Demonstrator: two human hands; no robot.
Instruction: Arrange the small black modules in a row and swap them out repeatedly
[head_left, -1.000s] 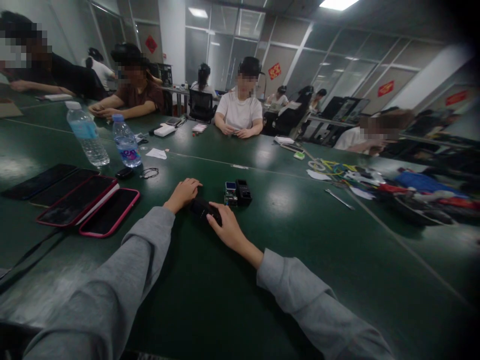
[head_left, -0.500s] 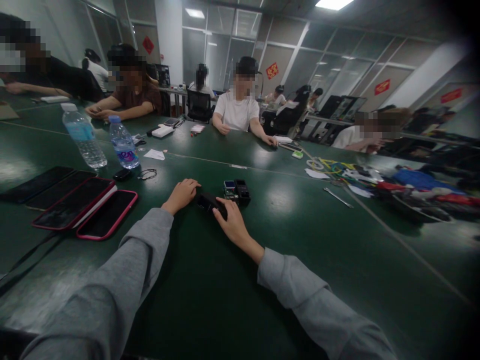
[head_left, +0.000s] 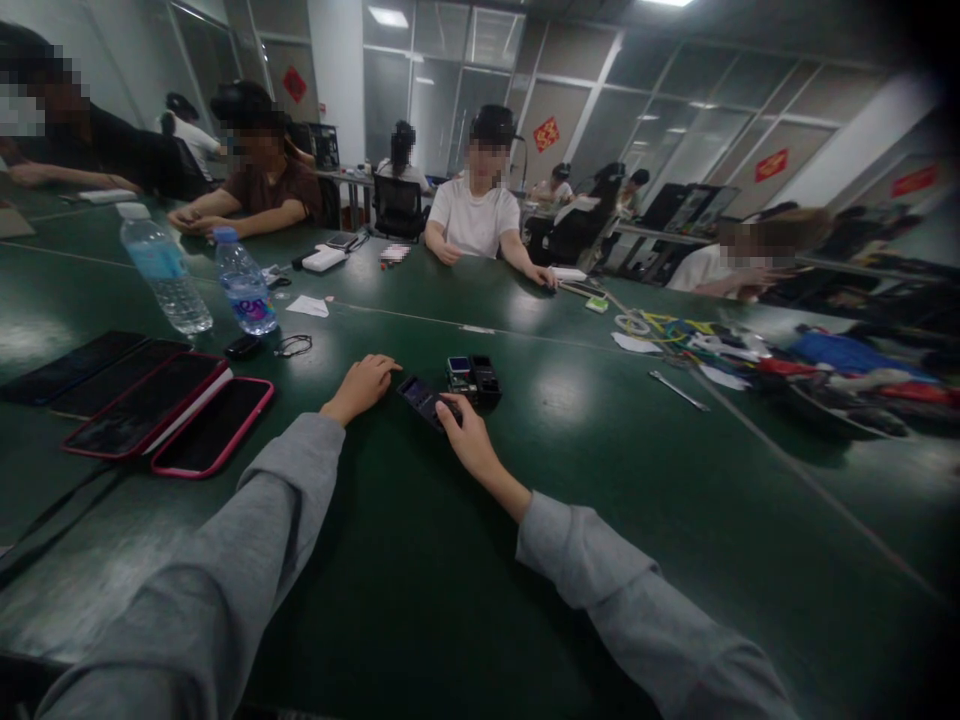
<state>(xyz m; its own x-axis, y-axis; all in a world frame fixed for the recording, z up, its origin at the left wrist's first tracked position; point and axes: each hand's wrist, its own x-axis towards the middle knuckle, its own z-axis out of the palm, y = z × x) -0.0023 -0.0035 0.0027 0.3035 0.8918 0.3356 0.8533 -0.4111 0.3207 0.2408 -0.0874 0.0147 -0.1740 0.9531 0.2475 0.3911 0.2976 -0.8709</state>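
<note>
The right hand [head_left: 466, 440] lies on the green bench [head_left: 420, 600], its fingertips curled onto the near end of a small dark device [head_left: 421, 398] with a faintly lit face; it presses or pinches that end, though how firmly it grips I cannot tell. The left hand [head_left: 361, 386] rests just beside the device's far end, fingers loosely bent, holding nothing; whether it touches the device I cannot tell. Both arms wear grey sleeves. Just beyond the device sit two small boxy gadgets [head_left: 472, 378], side by side. Off to the left lie two phones in pink cases [head_left: 176, 415] with darker phones [head_left: 82, 362] beside them, and behind those stand two water bottles [head_left: 196, 280]. Further right a metal tool [head_left: 679, 390] lies alone, near a tangle of coloured cables [head_left: 675, 335]. Across the bench a person in a white shirt [head_left: 475, 215] sits with one hand stretched out.
</note>
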